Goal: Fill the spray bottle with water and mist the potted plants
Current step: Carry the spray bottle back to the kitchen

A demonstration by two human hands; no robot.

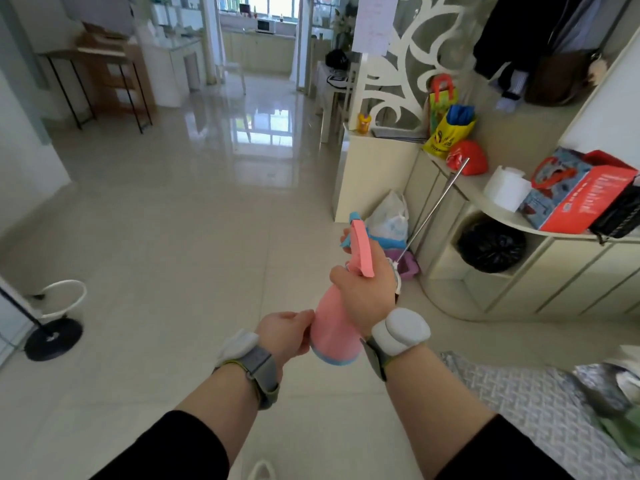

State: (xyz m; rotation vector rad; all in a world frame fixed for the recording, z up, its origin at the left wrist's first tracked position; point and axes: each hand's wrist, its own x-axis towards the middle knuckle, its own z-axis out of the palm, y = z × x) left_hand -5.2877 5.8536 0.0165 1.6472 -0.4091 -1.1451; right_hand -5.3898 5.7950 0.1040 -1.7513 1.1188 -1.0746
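A pink spray bottle (334, 332) with a pale blue base rim and a pink and blue trigger head is held in front of me over the tiled floor. My right hand (365, 289) wraps its neck just under the trigger head. My left hand (287, 332) grips the lower body of the bottle from the left. The bottle leans with its nozzle pointing away from me. No potted plant or tap shows clearly; blurred greenery sits at the lower right edge.
A curved cream shelf unit (491, 216) stands to the right with bags, a paper roll and a red box. A mop and bags rest on the floor beside it. A black fan base (53, 337) is at left. Glossy tiled floor leads toward a kitchen doorway (259, 39).
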